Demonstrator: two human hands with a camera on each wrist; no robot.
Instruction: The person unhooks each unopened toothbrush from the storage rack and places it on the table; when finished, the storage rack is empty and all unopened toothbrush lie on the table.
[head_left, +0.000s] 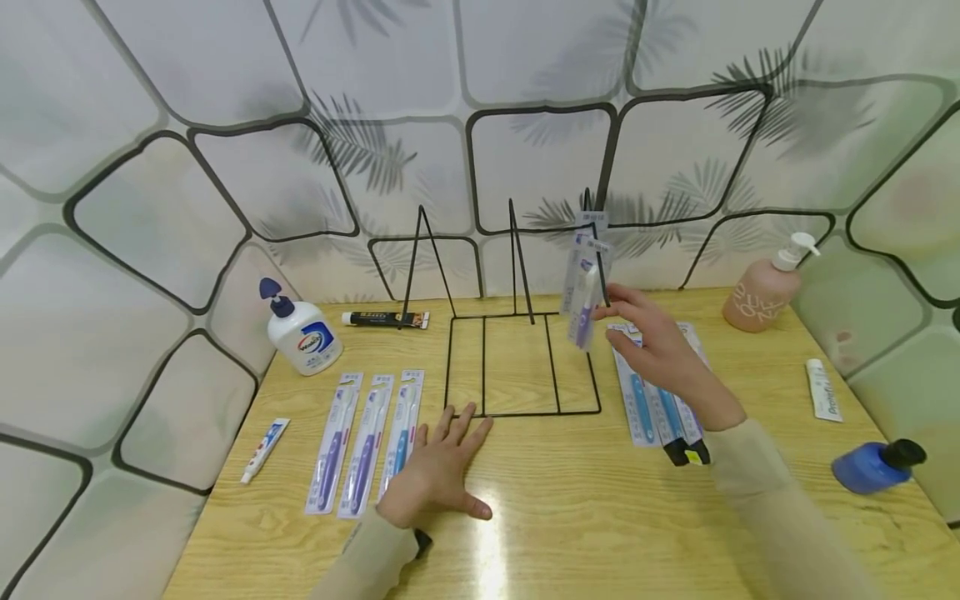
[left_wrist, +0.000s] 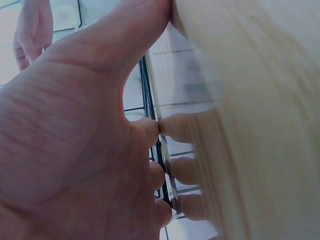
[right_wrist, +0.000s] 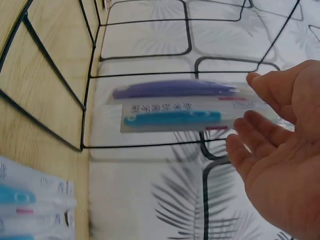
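Observation:
Two toothbrushes in clear blister packs hang at the right prong of a black wire rack [head_left: 525, 414]. The front toothbrush pack [head_left: 583, 304] has a purple handle; behind it, the other pack [right_wrist: 172, 119] shows a blue handle in the right wrist view. My right hand [head_left: 660, 342] is beside these packs, thumb and fingers apart and loosely bent, fingertips at the front pack's edge. Whether they touch it is hard to tell. My left hand [head_left: 442, 471] rests with spread fingers on the table, fingertips at the rack's front bar.
Packed toothbrushes [head_left: 330, 450] lie left of the rack, others [head_left: 641, 400] right. Around them are a white pump bottle [head_left: 306, 337], black toothpaste tube [head_left: 382, 319], small tube [head_left: 264, 450], pink pump bottle [head_left: 761, 292], white tube [head_left: 823, 390] and blue bottle [head_left: 870, 467].

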